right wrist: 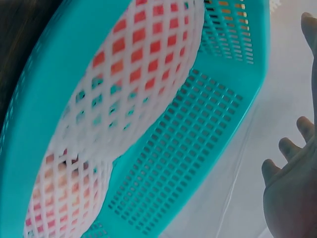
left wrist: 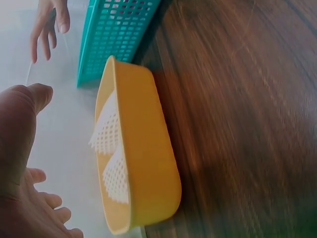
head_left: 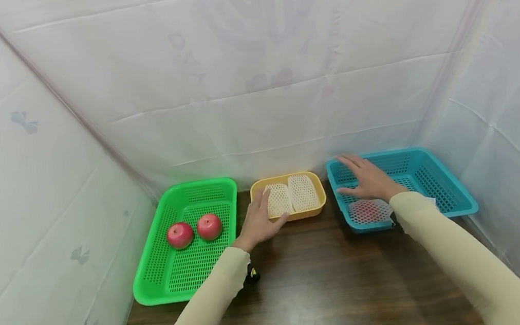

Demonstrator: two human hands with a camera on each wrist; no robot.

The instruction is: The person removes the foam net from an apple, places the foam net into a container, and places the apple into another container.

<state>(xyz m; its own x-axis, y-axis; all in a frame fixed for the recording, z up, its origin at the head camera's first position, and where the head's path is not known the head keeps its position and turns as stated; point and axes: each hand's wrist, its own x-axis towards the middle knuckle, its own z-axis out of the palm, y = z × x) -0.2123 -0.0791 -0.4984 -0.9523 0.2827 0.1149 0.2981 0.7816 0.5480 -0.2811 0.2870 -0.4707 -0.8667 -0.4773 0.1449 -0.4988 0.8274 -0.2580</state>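
My left hand (head_left: 258,223) hovers at the near left of a small yellow basket (head_left: 322,194), fingers spread and holding nothing. Two white foam net sleeves (head_left: 303,192) lie side by side in that basket. Over the left part of a blue basket (head_left: 448,187) my right hand (head_left: 367,178) is raised, its fingers apart and nothing in them. Red fruit inside white foam netting (right wrist: 143,54) lies in the blue basket, below the right hand; a second netted piece (right wrist: 69,193) shows in the right wrist view. Two red apples (head_left: 209,227) sit bare in a green basket (head_left: 178,288).
The three baskets stand in a row on a dark wooden table (head_left: 317,281), green at left, yellow in the middle, blue at right. Pale plastic sheeting (head_left: 236,107) hangs behind them and along both sides.
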